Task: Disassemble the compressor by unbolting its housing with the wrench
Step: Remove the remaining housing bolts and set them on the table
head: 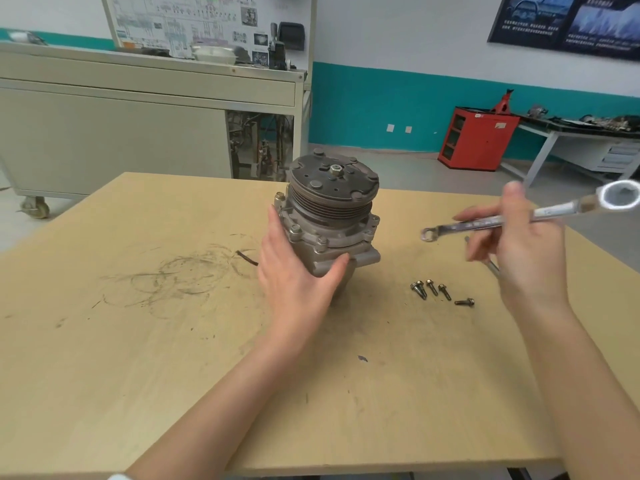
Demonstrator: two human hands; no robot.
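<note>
A pale wooden table fills the view in a workshop, with a red cabinet against the far teal wall. The compressor stands upright near the table's far edge, long axis vertical, pulley face up. Your left hand grips its lower body from the left, with the thumb curled across the front. Your right hand is raised above the table to the right, pinching the wrench mid-shaft. The wrench lies nearly level, small ring toward the compressor and large ring at the right frame edge. Loose bolts lie between your hands. Broad scuffed tabletop stretches left and toward you.
</note>
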